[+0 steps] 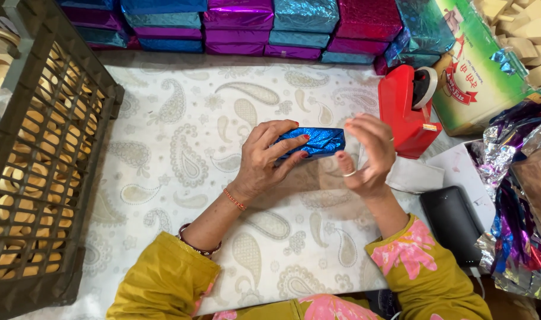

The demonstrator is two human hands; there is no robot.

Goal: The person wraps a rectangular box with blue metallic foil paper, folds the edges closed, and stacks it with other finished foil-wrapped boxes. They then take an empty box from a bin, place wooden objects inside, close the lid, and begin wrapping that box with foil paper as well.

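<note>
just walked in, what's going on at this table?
A person is working on a small block wrapped in shiny blue foil. The left hand grips it over the paisley tablecloth, while the right hand is open at the block's right end, fingers spread. A red tape dispenser sits just beyond the right hand. Wrapped blocks in blue and magenta foil are stacked along the far edge, and a dark crate stands on the left.

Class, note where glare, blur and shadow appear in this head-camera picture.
Head view: glare glints on the blue foil-wrapped block in the left hand; the right hand is slightly motion-blurred; soft shadows fall under both hands on the paisley tablecloth.
</note>
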